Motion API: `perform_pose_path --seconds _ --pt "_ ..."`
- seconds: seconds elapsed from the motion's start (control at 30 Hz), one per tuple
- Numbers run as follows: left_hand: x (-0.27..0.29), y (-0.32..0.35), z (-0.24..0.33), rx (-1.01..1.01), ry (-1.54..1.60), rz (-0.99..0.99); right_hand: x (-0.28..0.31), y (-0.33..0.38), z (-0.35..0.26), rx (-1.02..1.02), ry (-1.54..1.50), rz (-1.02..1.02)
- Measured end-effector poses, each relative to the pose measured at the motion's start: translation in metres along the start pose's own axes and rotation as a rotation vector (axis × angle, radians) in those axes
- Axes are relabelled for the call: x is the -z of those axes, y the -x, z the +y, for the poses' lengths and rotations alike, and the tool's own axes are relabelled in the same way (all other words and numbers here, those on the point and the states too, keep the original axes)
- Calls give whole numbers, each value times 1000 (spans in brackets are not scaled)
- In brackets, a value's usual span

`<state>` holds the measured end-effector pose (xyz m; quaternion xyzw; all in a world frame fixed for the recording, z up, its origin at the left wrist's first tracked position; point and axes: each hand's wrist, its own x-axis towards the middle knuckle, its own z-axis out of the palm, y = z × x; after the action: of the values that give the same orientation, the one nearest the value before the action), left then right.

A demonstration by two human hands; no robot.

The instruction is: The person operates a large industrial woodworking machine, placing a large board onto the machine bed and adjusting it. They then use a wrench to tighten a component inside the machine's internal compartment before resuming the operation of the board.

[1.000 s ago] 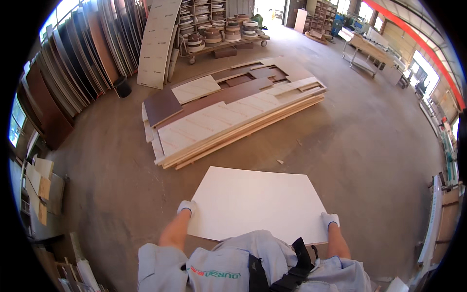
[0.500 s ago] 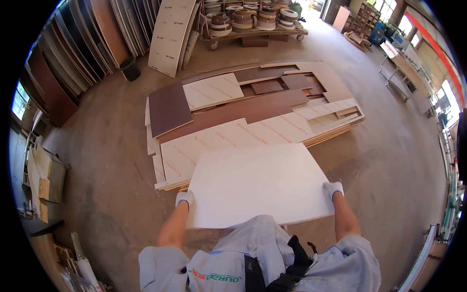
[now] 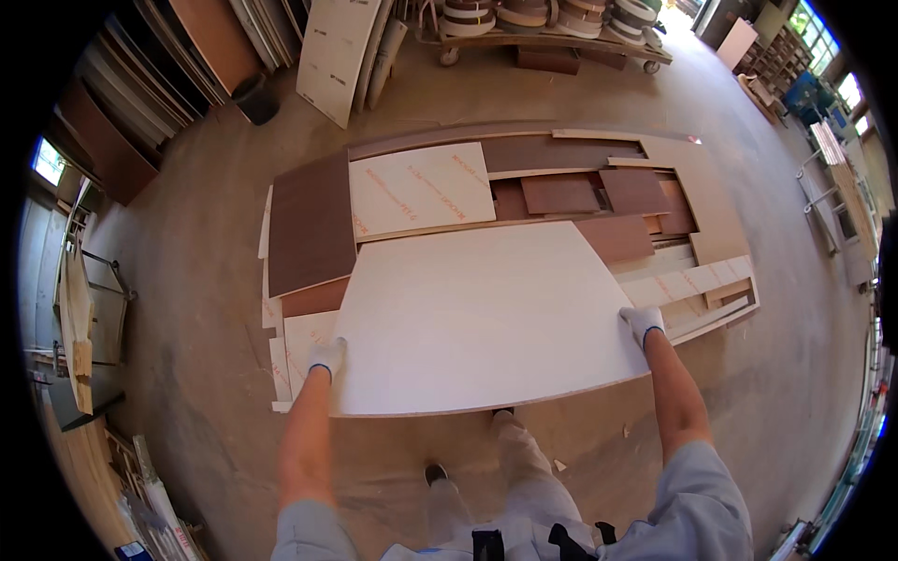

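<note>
Between my two gloved hands I hold a large plain white board (image 3: 486, 323) roughly level, out in front of my legs. My left hand (image 3: 327, 356) grips its left edge near the close corner. On the opposite edge, my right hand (image 3: 643, 324) is closed round the board's side. Beneath and beyond it spreads a low stack of panels, with a dark brown panel (image 3: 315, 222) at the left and a white panel with orange print (image 3: 423, 190) beside it. The board hides the near middle of the stack.
A wheeled cart (image 3: 561, 47) with rolls of edge banding stands at the far side. Left of it are leaning sheets (image 3: 341, 56) and a black bin (image 3: 254, 99). A wheeled table (image 3: 840, 187) is at the right. Small scraps (image 3: 559, 465) lie on the floor by my feet.
The white board has moved forward, away from my body and over the panel stack, with my arms reaching out further. My legs and shoes now show below it.
</note>
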<state>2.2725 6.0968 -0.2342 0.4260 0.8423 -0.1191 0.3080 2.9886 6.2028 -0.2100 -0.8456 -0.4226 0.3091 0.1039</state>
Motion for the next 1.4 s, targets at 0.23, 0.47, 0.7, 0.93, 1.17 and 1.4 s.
perform_pose_path --seconds 0.23,0.47,0.7,0.93,1.17,1.4 --pt "13 -129 34 -108 271 66 -60 -133 -78 -16 -166 -102" --pt "-160 -132 -46 167 232 134 -148 -137 9 -122 40 -381" --pt "-140 -153 26 156 812 127 -157 -206 41 -106 39 -160" --pt "-193 -160 59 -52 618 248 -154 -255 70 383 -46 355" --pt "-350 205 -48 147 527 -294 -254 22 138 776 693 -721" --pt "-469 434 -266 -656 -296 -367 -177 274 183 593 749 -899"
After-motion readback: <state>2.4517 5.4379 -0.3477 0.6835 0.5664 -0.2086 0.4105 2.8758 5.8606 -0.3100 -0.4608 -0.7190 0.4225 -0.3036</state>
